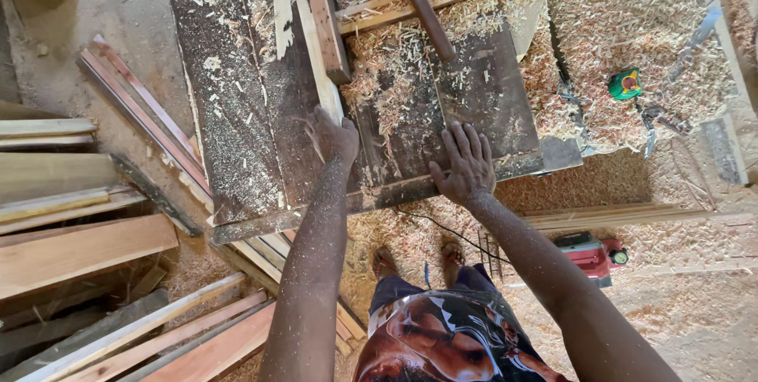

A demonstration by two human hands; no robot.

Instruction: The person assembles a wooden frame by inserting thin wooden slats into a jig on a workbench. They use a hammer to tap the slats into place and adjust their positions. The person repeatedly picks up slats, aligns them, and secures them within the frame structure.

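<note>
Step in hand, judging by pose: steadying a dark board (482, 90) on the workbench (237, 114) w/ shavings all over. Right hand (467, 162) lies flat, fingers spread and released, palm pressing the board near the bench's front edge. Left hand (335, 136) is curled around the near end of a pale wood strip (316, 43) running toward the bench's far edge; grip looks closed on it. Next move prob. calls for keeping the board pinned while the strip is shifted. Green tape measure (625, 84) sits at right, well apart.
</note>
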